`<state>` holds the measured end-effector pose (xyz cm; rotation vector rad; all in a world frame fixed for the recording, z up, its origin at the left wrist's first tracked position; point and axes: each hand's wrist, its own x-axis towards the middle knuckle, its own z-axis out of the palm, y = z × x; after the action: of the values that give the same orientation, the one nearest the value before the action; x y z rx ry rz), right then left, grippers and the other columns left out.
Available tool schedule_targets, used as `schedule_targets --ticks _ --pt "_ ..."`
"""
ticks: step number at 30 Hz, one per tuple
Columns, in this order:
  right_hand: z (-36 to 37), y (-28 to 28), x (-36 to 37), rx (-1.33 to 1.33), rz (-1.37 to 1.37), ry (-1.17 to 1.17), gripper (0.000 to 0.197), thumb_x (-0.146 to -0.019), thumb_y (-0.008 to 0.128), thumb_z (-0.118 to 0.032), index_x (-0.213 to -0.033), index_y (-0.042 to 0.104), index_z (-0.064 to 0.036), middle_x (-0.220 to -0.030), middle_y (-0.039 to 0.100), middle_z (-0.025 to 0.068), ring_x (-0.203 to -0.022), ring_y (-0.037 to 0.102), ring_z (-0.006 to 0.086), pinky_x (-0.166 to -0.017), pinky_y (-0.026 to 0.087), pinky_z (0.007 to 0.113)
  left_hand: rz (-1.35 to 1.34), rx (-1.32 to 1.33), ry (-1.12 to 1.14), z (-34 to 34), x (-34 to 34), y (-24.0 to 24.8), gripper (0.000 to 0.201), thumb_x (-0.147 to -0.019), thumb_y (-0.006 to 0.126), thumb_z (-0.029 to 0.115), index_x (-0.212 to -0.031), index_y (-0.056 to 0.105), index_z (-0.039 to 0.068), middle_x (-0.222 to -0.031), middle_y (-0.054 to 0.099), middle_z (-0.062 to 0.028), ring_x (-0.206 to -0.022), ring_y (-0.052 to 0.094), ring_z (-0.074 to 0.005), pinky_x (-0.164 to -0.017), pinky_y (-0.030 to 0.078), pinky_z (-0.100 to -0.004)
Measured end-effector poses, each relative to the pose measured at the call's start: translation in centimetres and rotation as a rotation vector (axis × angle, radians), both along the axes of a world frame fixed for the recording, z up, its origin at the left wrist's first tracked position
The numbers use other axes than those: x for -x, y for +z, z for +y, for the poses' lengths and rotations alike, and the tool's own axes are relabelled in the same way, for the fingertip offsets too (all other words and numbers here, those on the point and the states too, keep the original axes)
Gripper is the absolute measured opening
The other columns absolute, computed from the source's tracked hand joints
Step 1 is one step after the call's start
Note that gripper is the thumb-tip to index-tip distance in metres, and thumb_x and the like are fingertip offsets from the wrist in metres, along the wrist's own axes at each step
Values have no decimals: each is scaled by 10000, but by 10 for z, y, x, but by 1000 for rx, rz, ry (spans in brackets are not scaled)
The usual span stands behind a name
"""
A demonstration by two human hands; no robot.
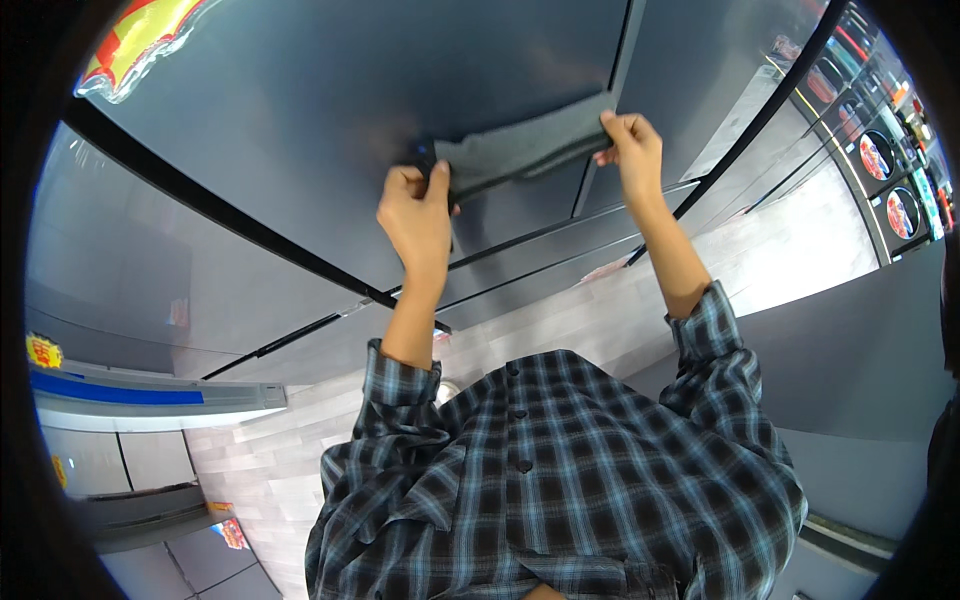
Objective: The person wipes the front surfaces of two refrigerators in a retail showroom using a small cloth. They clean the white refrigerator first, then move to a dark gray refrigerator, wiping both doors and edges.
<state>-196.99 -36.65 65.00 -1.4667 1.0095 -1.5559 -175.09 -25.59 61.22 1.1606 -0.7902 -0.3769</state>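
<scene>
"What's lost on your feed?"

"I can't see most of the left hand's (418, 215) fingers: they're behind the long, soft-looking grey strip (530, 145). The small dark, blue-tinged thing (424, 155) there is too blurred to tell."

"Further out?"

"I get the shiny red-and-yellow plastic piece (140, 42) cut off by the top rim, and the small rounded whitish thing (447, 392) mostly hidden behind the dark blue plaid shirt (590, 460)."

A grey cloth (522, 145), darker along its lower edge, shows at 12 o'clock against slate-blue doors (330, 90). The shirt (590, 450) at 6 o'clock is black-and-blue plaid with black buttons (524, 466). The floor (260, 450) at 8 o'clock is pale grey plank-patterned; a yellow-and-red tag (44, 351) sits at 9 o'clock, a red-and-yellow wrapper (145, 40) at 10 o'clock.
</scene>
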Motion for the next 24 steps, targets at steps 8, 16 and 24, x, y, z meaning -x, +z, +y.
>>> schedule_targets --ticks 8,16,24 --pt "-24 -173 20 -403 81 -94 198 -866 612 -195 -868 567 -2 -744 582 59 -543 568 125 -515 498 245 -18 -442 31 -17 19 -148 221 -793 679 173 -783 583 -25 -607 640 -121 -493 630 -213 -516 476 -313" --pt "-36 -238 24 -617 250 -163 247 -854 563 -151 -999 583 47 -870 605 114 -654 609 182 -585 542 290 239 -571 -104 -44 27 -246 209 -784 664 118 -872 631 -69 -622 626 -136 -487 623 -228 -465 485 -326" --pt "-51 -259 34 -724 299 -100 307 -879 545 -140 -1102 573 70 -966 608 135 -749 620 228 -650 571 304 764 -487 -266 -49 27 -270 145 -789 653 79 -871 626 -36 -722 617 -100 -508 607 -193 -423 489 -297"
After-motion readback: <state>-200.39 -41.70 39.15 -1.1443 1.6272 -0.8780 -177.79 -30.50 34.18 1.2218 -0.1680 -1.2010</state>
